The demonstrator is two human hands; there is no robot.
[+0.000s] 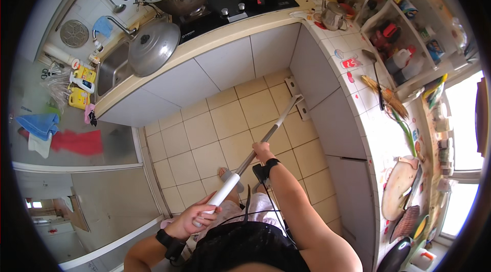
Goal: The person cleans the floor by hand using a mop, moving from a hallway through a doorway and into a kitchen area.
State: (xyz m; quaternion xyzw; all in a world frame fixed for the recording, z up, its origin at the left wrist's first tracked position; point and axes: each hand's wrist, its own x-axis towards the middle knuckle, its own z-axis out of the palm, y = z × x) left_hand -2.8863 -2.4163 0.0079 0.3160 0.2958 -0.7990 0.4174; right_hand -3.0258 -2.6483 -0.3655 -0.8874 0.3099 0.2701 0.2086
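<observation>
A flat mop point(276, 122) with a white and grey pole slants across the view. My left hand point(199, 216) is closed round the white grip at the pole's near end. Farther up, my right hand point(262, 152) holds the grey middle part. The narrow white mop head point(304, 111) lies on the tiled floor point(230, 118) at the foot of the right-hand cabinets, close to the corner. Both wrists wear black bands with small devices, and a black cable hangs in front of my body.
Grey cabinets point(224, 63) border the floor ahead and on the right. Above them are a sink point(111, 68), a large metal lid point(153, 47), a gas stove point(245, 15) and a kettle point(333, 15). A glass sliding door point(111, 191) stands at left. My slippered foot point(230, 178) is below.
</observation>
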